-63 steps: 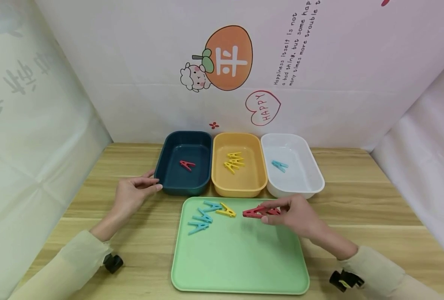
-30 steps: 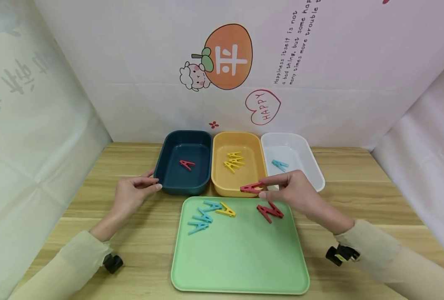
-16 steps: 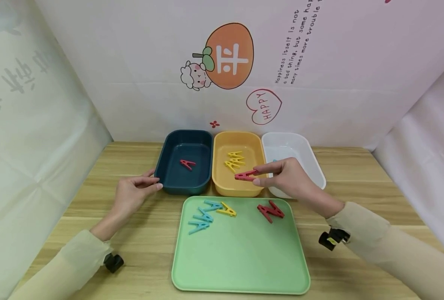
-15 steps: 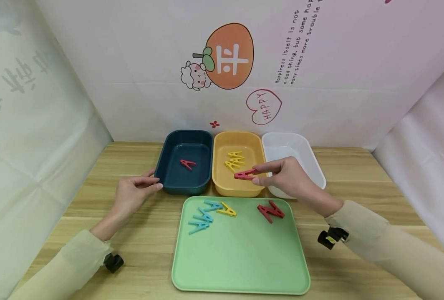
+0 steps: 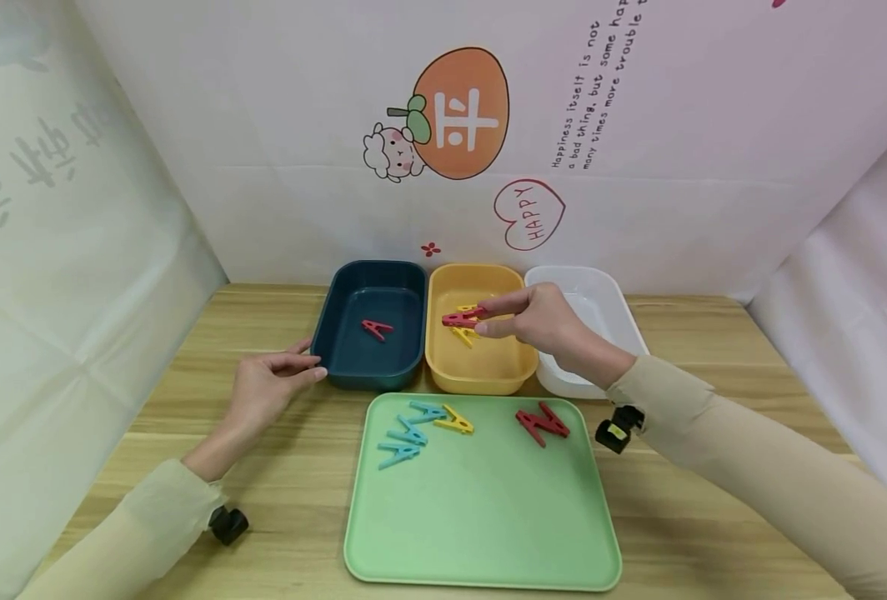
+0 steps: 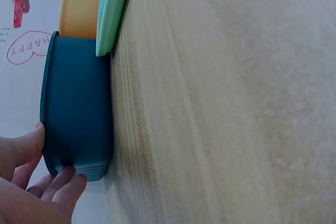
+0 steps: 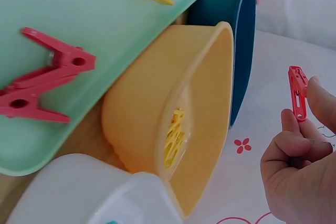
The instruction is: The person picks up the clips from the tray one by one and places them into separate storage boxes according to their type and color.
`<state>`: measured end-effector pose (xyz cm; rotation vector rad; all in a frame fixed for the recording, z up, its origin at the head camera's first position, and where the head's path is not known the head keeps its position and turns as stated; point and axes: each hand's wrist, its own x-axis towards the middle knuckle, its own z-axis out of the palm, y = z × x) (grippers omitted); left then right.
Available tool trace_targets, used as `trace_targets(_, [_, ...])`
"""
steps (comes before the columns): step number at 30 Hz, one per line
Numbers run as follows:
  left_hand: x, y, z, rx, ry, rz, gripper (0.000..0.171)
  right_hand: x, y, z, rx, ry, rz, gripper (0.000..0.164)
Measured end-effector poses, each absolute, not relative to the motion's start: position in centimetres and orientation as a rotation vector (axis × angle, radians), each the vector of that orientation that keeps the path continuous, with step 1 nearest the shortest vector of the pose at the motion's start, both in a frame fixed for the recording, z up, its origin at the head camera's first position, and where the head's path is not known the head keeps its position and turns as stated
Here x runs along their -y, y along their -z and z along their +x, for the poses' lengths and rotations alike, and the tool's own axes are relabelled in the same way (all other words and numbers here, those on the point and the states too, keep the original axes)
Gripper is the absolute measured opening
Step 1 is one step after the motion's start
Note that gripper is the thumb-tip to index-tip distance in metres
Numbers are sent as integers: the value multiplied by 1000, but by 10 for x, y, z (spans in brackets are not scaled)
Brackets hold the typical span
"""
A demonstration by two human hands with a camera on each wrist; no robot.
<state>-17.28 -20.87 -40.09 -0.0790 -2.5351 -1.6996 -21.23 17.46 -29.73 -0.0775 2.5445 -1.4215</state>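
My right hand (image 5: 544, 321) has thumb and fingertips clamped on a red clothespin (image 5: 458, 319), up in the air above the yellow bin (image 5: 481, 382). My left hand (image 5: 267, 387) touches the outside corner of the dark teal bin (image 5: 368, 380), thumb and fingers apart; another red clothespin (image 5: 377, 329) lies inside. The white bin (image 5: 574, 385) is partly behind my right arm. On the green tray (image 5: 481, 517) sit two red clothespins (image 5: 531, 421), three blue ones and a yellow one. The backdrop reads "HAPPY" in a heart (image 5: 529, 214) — beside it, "Happiness itself is not a bad thing, but some hap", cut off there.
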Motion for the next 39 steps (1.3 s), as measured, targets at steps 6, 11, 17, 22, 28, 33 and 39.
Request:
trace_targets(6, [209, 401, -174, 2543, 1710, -74, 31, -161, 295, -227, -2555, 1442, -80, 43])
trace_targets(11, [210, 402, -175, 2540, 1724, -71, 31, -147, 296, -239, -2544, 1479, -104, 38])
trace_targets(17, [211, 402, -173, 2538, 1717, -76, 30, -130, 297, -252, -2528, 1492, -135, 33])
trace_targets(22, [211, 403, -172, 2523, 1740, -79, 28, -117, 297, -261, -2553, 1436, -146, 39])
trace_targets(28, [211, 404, -173, 2524, 1742, -84, 28, -105, 298, -271, -2552, 1430, -181, 39])
trace_targets(33, [211, 402, -174, 2522, 1742, -83, 28, -95, 299, -281, -2553, 1453, -207, 37])
trace_targets(39, [211, 402, -177, 2524, 1721, -86, 26, -79, 298, -290, -2542, 1457, -190, 39])
